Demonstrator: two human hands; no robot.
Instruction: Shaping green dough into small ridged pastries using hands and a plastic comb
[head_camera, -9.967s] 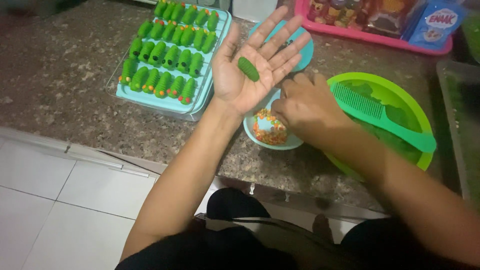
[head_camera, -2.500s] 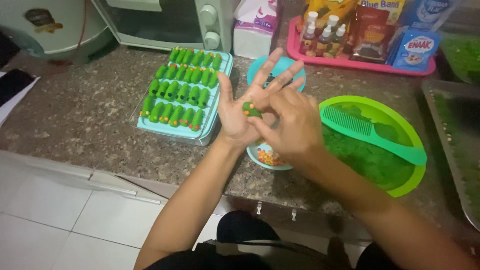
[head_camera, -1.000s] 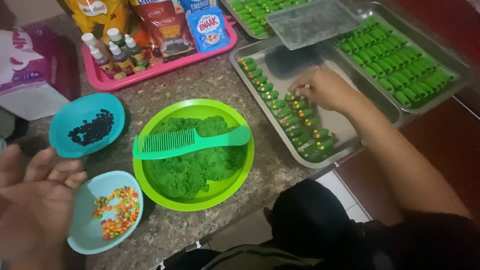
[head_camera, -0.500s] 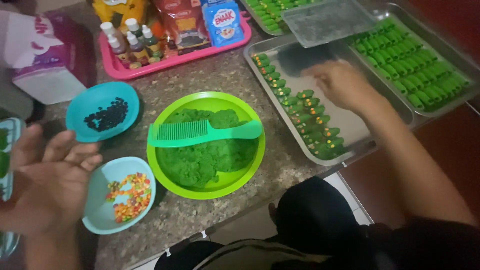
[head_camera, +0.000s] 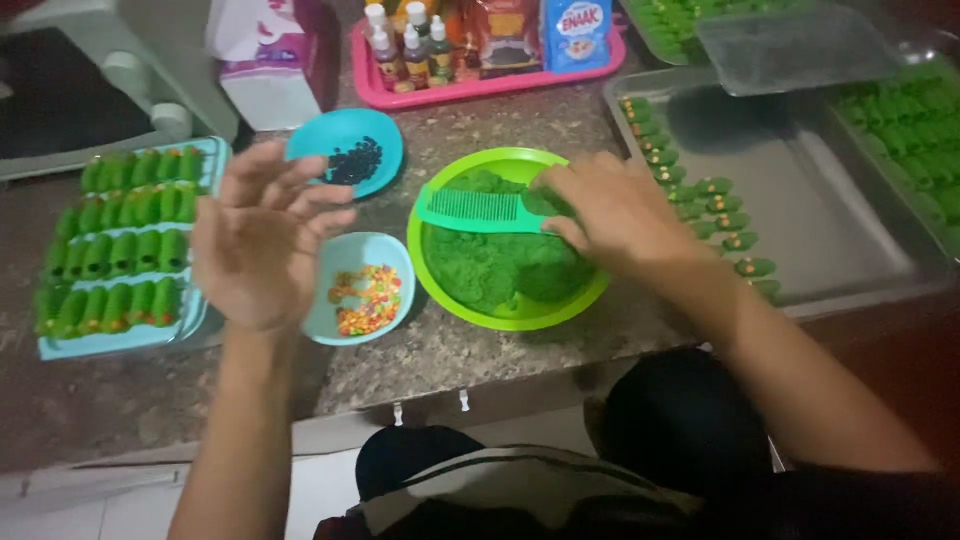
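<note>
- Speckled stone tabletop (head_camera: 470, 355) carries everything.
- Left hand (head_camera: 262, 240) hovers open and empty over the blue bowl of coloured sprinkles (head_camera: 362, 288).
- Right hand (head_camera: 612, 210) pinches green dough (head_camera: 490, 265) in the green bowl (head_camera: 520, 312), beside the comb (head_camera: 480, 210).
- Judging by this, a fresh piece is being taken; shaping needs both hands.
- Farther off: dark-bead bowl (head_camera: 345, 152), metal tray (head_camera: 830, 235).

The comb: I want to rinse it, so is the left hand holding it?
No, the comb lies across the green bowl by the right hand, while the left hand hovers open and empty.
</note>
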